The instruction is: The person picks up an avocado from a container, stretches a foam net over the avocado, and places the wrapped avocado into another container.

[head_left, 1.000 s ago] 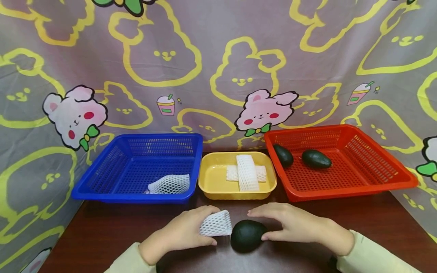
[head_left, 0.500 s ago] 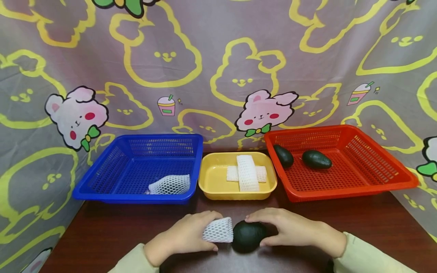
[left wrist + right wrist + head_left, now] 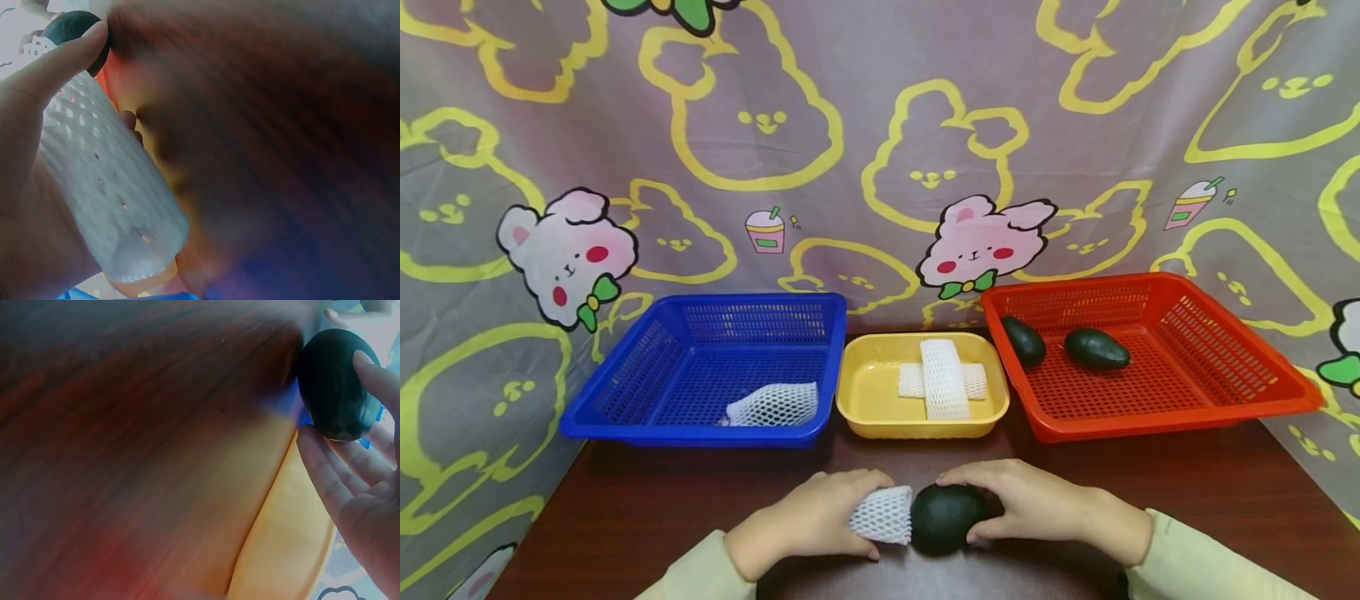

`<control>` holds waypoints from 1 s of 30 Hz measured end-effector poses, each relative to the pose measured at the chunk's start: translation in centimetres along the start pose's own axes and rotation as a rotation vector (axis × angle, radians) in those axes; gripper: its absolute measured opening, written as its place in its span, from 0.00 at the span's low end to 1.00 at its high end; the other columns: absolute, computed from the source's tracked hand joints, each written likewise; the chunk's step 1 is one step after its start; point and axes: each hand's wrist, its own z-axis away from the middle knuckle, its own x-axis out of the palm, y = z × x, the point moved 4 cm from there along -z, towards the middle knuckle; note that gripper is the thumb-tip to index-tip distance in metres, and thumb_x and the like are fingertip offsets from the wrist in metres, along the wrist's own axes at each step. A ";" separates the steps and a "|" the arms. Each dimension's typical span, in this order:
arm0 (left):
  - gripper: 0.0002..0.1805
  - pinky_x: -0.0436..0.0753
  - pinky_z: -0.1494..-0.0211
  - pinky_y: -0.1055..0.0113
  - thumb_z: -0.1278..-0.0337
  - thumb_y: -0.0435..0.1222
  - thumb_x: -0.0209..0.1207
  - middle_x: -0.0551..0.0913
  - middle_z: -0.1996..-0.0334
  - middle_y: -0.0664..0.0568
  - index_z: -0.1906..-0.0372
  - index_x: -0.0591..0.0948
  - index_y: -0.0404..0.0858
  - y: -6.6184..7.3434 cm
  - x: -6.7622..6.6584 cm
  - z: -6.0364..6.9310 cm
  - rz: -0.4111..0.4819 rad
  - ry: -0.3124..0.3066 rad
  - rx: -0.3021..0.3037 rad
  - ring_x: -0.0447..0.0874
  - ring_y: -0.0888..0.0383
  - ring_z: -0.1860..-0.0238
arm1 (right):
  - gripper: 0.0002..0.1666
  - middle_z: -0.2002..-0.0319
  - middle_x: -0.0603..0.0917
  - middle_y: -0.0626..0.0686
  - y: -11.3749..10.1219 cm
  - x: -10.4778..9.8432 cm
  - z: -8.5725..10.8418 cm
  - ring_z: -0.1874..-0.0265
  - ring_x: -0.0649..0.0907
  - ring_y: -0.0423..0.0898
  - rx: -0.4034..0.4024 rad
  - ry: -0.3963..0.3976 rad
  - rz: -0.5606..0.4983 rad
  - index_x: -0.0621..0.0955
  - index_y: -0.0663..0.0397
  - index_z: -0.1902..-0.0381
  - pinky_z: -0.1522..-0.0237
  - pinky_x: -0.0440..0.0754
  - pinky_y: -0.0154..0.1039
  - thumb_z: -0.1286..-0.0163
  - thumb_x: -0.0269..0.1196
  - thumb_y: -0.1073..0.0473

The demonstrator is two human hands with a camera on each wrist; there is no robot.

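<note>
My left hand (image 3: 820, 517) grips a white foam net sleeve (image 3: 882, 515), its thumb and fingers curled round it. In the left wrist view the sleeve (image 3: 109, 169) is a long tube with a wide near end. Against the sleeve's right end sits a dark green avocado (image 3: 947, 518). My right hand (image 3: 1037, 508) holds this fruit between thumb and fingers from the right. The right wrist view has the thumb on one side of the avocado (image 3: 337, 384) and fingers on the other. Whether the tip is inside the sleeve is hard to tell.
A blue basket (image 3: 700, 433) at left holds a netted fruit-like item (image 3: 775, 405). Between the baskets, a yellow tray (image 3: 865, 408) bears crossed foam sleeves (image 3: 945, 379). The red basket (image 3: 1180, 417) at right contains two avocados (image 3: 1096, 348). Behind hangs a patterned cloth (image 3: 880, 125).
Both hands have come closer together. The sleeve has moved right and slightly toward me, up to the avocado. My right hand has closed in on the avocado from near it.
</note>
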 end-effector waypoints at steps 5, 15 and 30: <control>0.37 0.79 0.55 0.59 0.60 0.51 0.81 0.83 0.51 0.62 0.41 0.78 0.50 0.0 -0.1 0.0 -0.012 -0.002 -0.010 0.79 0.67 0.52 | 0.32 0.44 0.82 0.42 -0.1 0.1 -0.2 0.47 0.81 0.37 0.015 -0.009 -0.031 0.76 0.44 0.37 0.45 0.81 0.40 0.35 0.74 0.47; 0.39 0.78 0.54 0.57 0.59 0.54 0.80 0.83 0.49 0.61 0.39 0.77 0.49 -0.5 -0.1 -0.1 -0.028 -0.017 -0.044 0.79 0.65 0.51 | 0.39 0.39 0.81 0.47 0.0 0.3 0.0 0.42 0.80 0.41 0.040 -0.038 -0.039 0.76 0.55 0.30 0.42 0.80 0.42 0.33 0.72 0.45; 0.36 0.75 0.54 0.60 0.50 0.60 0.72 0.81 0.52 0.62 0.37 0.77 0.50 -0.5 -0.1 -0.8 -0.043 -0.015 -0.024 0.77 0.65 0.52 | 0.38 0.43 0.82 0.47 0.1 -0.3 0.3 0.45 0.81 0.40 0.062 0.011 -0.006 0.78 0.58 0.32 0.45 0.81 0.41 0.33 0.72 0.44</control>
